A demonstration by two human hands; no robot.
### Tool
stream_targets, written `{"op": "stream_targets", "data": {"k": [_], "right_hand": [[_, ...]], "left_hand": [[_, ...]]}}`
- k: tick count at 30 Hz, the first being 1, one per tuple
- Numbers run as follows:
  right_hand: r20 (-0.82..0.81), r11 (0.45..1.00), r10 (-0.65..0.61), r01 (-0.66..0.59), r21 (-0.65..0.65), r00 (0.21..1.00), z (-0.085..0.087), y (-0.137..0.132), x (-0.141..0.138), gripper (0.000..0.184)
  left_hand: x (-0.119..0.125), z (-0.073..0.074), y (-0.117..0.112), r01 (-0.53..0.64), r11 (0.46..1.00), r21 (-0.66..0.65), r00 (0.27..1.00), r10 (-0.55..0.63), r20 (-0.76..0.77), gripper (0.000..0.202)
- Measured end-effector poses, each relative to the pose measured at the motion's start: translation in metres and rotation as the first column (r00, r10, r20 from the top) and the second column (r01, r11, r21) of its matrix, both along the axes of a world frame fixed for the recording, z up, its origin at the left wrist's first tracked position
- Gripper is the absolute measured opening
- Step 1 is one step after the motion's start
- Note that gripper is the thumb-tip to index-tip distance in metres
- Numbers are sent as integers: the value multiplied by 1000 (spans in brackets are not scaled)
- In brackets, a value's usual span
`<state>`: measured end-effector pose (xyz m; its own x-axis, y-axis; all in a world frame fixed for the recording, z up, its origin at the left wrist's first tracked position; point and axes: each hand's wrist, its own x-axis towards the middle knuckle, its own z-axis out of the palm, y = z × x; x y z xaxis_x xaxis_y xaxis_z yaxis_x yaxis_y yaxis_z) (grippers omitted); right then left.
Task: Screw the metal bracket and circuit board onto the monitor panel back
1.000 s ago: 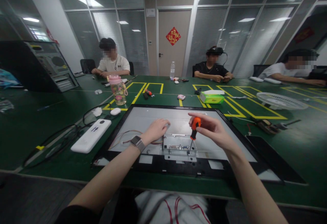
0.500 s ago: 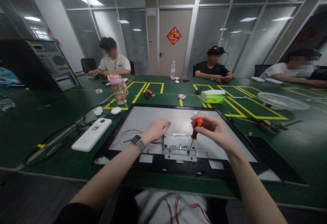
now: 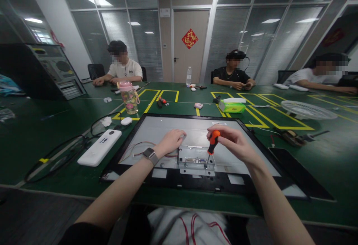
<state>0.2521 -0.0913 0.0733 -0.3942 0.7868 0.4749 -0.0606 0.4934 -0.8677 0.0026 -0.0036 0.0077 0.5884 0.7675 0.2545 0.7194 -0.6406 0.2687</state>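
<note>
An opened monitor (image 3: 165, 125) lies flat before me, its grey metal back upward inside a black frame. Near its front edge is a metal bracket (image 3: 183, 172) with a row of video ports. My right hand (image 3: 236, 142) has its fingers around the orange-and-black handle of a screwdriver (image 3: 213, 143). The tool stands nearly upright, its tip down at the right part of the bracket, beside a blue port. My left hand (image 3: 171, 142), wearing a watch, lies over the panel by the bracket's upper left corner, fingers extended and holding nothing. Thin wires (image 3: 130, 151) lie left of it.
Left of the monitor are a white power bank (image 3: 100, 147), black cables (image 3: 60, 161) and a pink-lidded bottle (image 3: 128, 97). A tissue pack (image 3: 232, 106) and a white fan grille (image 3: 307, 110) lie beyond. A dark flat panel (image 3: 302, 172) is at right. Several people sit across the table.
The screwdriver handle has turned and tilted slightly, and my right fingers have shifted around it. My left hand stays in place. The whole view has moved very slightly.
</note>
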Motion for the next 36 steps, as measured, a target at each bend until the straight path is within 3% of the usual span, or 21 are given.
{"op": "stream_targets", "data": {"k": [6, 10, 15, 22, 36], "right_hand": [[58, 1000, -15, 16, -16, 998, 2, 0, -4, 30], [79, 996, -90, 90, 4, 993, 1, 1, -6, 36], [-15, 968, -242, 243, 61, 970, -2, 4, -8, 35], [-154, 936, -343, 351, 32, 927, -11, 5, -28, 35], [-41, 958, -286, 286, -4, 957, -25, 4, -46, 37]], "left_hand": [[0, -3, 2, 0, 1000, 5, 1000, 0, -2, 32], [-1, -3, 2, 4, 1000, 11, 1000, -3, -3, 31], [0, -1, 1, 6, 1000, 4, 1000, -6, -6, 31], [0, -1, 1, 10, 1000, 2, 1000, -10, -5, 31], [1, 4, -4, 14, 1000, 9, 1000, -14, 10, 28]]}}
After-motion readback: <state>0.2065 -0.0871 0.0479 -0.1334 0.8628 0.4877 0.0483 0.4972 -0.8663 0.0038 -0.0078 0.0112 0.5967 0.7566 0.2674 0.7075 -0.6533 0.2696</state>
